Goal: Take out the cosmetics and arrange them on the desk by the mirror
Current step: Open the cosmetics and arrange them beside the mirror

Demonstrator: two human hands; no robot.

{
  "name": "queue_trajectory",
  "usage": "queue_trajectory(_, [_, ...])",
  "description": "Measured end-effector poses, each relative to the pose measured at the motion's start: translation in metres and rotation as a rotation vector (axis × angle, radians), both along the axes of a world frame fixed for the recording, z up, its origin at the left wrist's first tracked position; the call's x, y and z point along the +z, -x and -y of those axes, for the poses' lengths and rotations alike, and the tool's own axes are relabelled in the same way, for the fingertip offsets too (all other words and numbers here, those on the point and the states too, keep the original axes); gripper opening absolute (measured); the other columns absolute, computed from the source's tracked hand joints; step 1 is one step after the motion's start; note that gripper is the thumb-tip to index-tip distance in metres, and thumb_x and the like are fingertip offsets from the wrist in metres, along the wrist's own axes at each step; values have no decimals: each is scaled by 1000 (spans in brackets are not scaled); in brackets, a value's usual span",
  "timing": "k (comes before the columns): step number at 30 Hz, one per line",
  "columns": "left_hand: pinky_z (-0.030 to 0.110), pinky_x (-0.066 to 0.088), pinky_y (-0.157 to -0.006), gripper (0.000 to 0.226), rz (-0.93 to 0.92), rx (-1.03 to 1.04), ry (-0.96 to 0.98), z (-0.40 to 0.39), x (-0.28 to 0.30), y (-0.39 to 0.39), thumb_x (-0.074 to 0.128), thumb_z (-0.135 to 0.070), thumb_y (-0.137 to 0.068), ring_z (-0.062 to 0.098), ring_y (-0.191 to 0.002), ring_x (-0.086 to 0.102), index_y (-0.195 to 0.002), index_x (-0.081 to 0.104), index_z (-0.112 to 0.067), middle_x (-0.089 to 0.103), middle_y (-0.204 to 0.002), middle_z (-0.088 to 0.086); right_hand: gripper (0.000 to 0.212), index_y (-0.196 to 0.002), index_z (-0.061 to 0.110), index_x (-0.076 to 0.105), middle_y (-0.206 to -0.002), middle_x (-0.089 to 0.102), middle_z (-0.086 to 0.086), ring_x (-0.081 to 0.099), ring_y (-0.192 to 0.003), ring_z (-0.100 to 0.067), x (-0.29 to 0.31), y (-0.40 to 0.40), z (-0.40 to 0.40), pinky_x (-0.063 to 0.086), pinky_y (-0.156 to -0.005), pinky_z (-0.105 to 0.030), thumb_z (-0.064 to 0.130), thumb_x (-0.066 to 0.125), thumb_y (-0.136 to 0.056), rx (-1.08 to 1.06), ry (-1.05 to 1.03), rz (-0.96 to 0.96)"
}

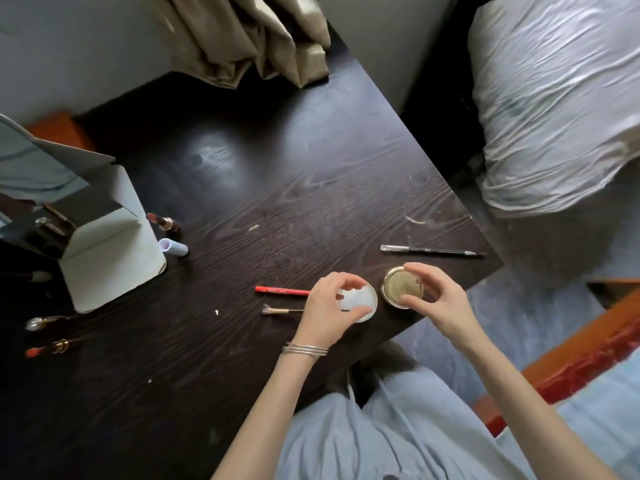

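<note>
A folding mirror [104,237] stood at the dark wood-grain desk's [277,168] left edge, a lipstick [163,222] beside it. Near the front edge, the left hand [330,310] curled round a white round jar [360,301]; the right hand [438,299], fingers spread, hovered over a round gold lid [398,285].

left hand [327,308] gripping white jar [360,301] (rim), gold lid [398,287]

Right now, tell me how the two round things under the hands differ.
The white round case is pale and plain; the gold round lid is shiny and metallic. The left hand curls over the white one, the right hand over the gold one. Both lie flat, side by side, near the desk edge.
</note>
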State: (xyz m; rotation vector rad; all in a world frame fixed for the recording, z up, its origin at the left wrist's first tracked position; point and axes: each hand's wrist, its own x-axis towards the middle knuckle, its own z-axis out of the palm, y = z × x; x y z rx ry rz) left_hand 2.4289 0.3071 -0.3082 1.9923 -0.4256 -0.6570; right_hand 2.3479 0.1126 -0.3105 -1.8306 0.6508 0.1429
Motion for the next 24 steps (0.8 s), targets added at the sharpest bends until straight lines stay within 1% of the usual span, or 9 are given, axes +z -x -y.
queue_trajectory(5, [26,49,-82,32,-13,-14,-41,23,-4,5,77,-18,-69,6,-95,57,-97,63,-25,61,-97,-15,70,-126,21,54,-136,45,2,39,-126,-12,-25,0,9,26,-104,-23,11,84,-63,216,144,-66])
queue_trajectory(7, [25,48,-82,33,-8,-10,-59,26,-6,6,78,-17,-69,5,-95,57,-98,64,-24,59,-96,-18,79,-130,22,50,-139,40,0,32,-127,-17,-33,-2,6,22,-105,-28,18,85,-60,276,195,-90])
queue_trajectory(9, [23,48,-82,32,-10,-4,-72,27,-6,7,78,-17,-70,4,-94,56,-98,64,-24,57,-94,-21,81,-131,25,50,-139,40,0,30,-127,-21,-41,-3,3,24,-104,-34,29,81,-56,296,287,-111])
queue_trajectory(11, [23,48,-83,32,-9,3,-79,26,-6,8,77,-18,-71,3,-95,56,-99,64,-24,57,-95,-21,77,-129,25,52,-133,44,0,34,-124,-25,-44,-6,2,29,-102,-40,25,81,-57,285,354,-114])
queue_trajectory(13, [23,49,-83,32,-9,20,-75,24,-6,8,77,-17,-71,3,-95,56,-100,63,-23,58,-97,-18,74,-127,24,54,-127,47,0,38,-119,-27,-46,-10,2,32,-99,-38,19,82,-59,292,386,-97])
queue_trajectory(17, [24,51,-81,37,-15,100,-27,13,-4,3,77,-12,-70,3,-96,56,-102,63,-23,60,-104,-9,70,-127,22,53,-127,49,-1,39,-118,-23,-31,-26,-3,20,-93,-14,19,82,-64,295,279,-62])
queue_trajectory(19, [19,50,-81,42,-11,139,11,4,0,-1,78,-12,-70,4,-98,56,-105,60,-26,57,-107,-9,69,-128,22,52,-128,50,0,39,-121,-20,-18,-38,-10,21,-96,-18,20,82,-66,306,234,-13])
queue_trajectory(22, [13,47,-81,48,11,196,35,-12,9,-9,79,-17,-71,0,-101,54,-113,57,-29,53,-113,-10,68,-130,24,50,-124,49,8,41,-121,-14,5,-56,-29,31,-101,-26,19,80,-69,346,169,48])
queue_trajectory(24, [13,47,-84,53,19,235,65,-25,16,-15,80,-17,-71,0,-105,53,-117,55,-29,52,-117,-10,66,-131,26,49,-122,50,12,46,-119,-8,19,-70,-47,36,-100,-25,19,78,-72,357,81,51])
